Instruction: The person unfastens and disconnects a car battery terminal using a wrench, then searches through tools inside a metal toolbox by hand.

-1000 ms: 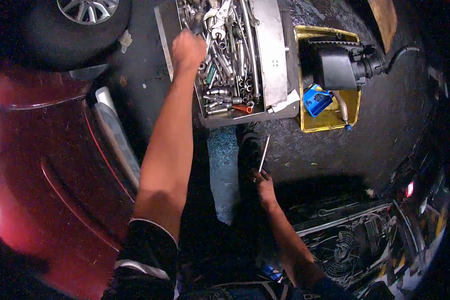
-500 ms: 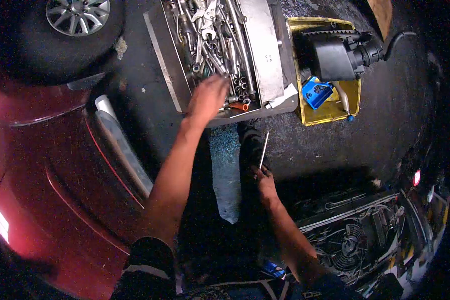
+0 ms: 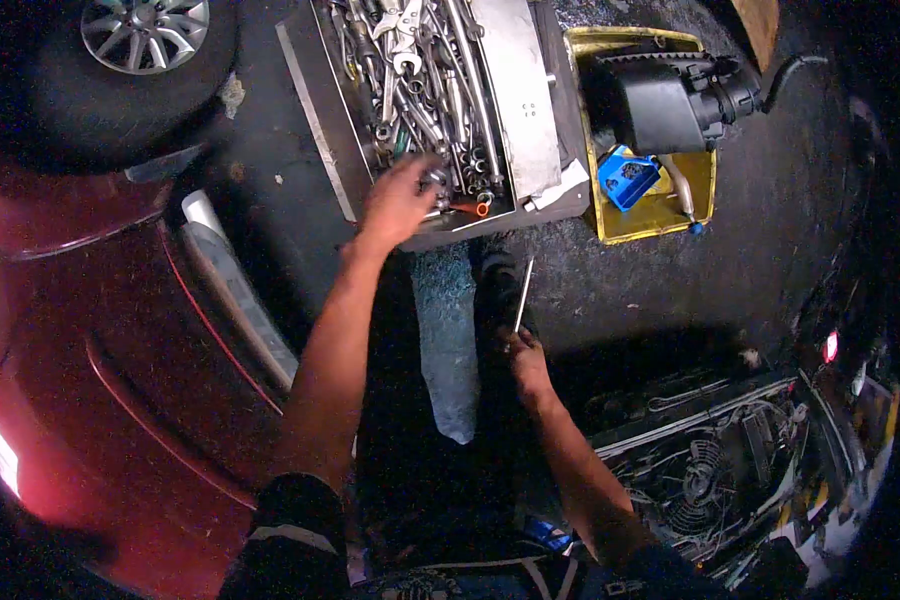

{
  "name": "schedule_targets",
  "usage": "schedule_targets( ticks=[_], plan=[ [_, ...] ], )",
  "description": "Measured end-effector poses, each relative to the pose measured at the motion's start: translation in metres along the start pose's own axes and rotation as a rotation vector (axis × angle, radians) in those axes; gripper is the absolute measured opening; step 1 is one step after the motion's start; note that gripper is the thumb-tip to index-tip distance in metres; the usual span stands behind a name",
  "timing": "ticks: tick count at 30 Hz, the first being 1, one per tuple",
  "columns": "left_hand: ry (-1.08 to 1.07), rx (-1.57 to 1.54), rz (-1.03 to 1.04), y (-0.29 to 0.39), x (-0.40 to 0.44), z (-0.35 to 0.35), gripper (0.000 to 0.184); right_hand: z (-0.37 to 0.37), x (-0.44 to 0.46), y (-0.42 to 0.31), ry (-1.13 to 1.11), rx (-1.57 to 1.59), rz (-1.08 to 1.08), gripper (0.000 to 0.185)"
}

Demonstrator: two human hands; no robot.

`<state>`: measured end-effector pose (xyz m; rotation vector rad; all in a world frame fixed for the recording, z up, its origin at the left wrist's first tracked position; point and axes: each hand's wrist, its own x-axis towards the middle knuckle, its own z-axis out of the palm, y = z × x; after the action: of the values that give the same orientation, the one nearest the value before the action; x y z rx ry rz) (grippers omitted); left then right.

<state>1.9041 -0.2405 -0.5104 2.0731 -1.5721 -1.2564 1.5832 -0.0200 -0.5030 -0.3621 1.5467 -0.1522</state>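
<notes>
My left hand [image 3: 395,208] reaches over the near end of a metal toolbox [image 3: 525,95], its curled fingers at some small shiny metal pieces. Blur hides exactly what those fingers hold. Around them lie sockets, wrenches [image 3: 407,60] and other loose hand tools, with an orange-ended tool [image 3: 480,209] just right of the fingers. Lower down, my right hand [image 3: 527,362] is closed on one end of a long, slim metal rod [image 3: 525,290]. The rod points up and away from me; its gripped end is hidden in the fist.
Right of the toolbox, a yellow bin [image 3: 705,200] holds a black plastic housing [image 3: 660,105] and a blue tray [image 3: 630,180]. A dark red car body panel [image 3: 150,380] fills the left, below a wheel [image 3: 150,35]. An open engine bay [image 3: 700,480] is at lower right.
My left hand has shifted slightly left and downward at the toolbox's near end, its fingers curling. My right hand still holds the rod. The whole view has moved a little.
</notes>
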Motion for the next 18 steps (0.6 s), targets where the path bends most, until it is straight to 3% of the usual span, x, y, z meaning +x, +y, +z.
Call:
schedule_targets(
  ticks=[3, 4, 5, 10, 12, 14, 16, 18],
  plan=[
    [0.159, -0.001, -0.189, -0.013, -0.015, -0.037, 0.045, 0.018, -0.019, -0.050, -0.035, 0.262, 0.224, 0.017],
    [0.237, -0.007, -0.138, -0.020, -0.021, -0.043, 0.044, 0.017, -0.019, -0.048, -0.038, 0.112, 0.131, 0.017],
    [0.213, 0.045, -0.158, -0.024, -0.024, -0.045, 0.043, 0.014, -0.018, -0.047, -0.040, -0.038, 0.035, 0.017],
    [0.092, 0.125, -0.014, -0.028, -0.039, -0.028, 0.039, 0.025, -0.029, -0.074, 0.020, 0.067, 0.168, 0.021],
    [0.100, 0.196, 0.111, -0.033, -0.045, -0.006, 0.037, 0.009, -0.006, -0.022, 0.014, -0.077, 0.010, 0.023],
    [0.029, 0.279, 0.056, -0.031, -0.047, 0.007, 0.037, 0.012, -0.007, -0.032, 0.019, -0.114, 0.022, 0.026],
    [-0.033, 0.295, 0.004, -0.030, -0.048, 0.018, 0.037, 0.017, -0.017, -0.050, 0.037, -0.042, 0.205, 0.029],
    [0.019, 0.314, 0.052, -0.030, -0.050, 0.026, 0.037, 0.024, -0.022, -0.058, 0.038, 0.027, 0.166, 0.032]
  ],
)
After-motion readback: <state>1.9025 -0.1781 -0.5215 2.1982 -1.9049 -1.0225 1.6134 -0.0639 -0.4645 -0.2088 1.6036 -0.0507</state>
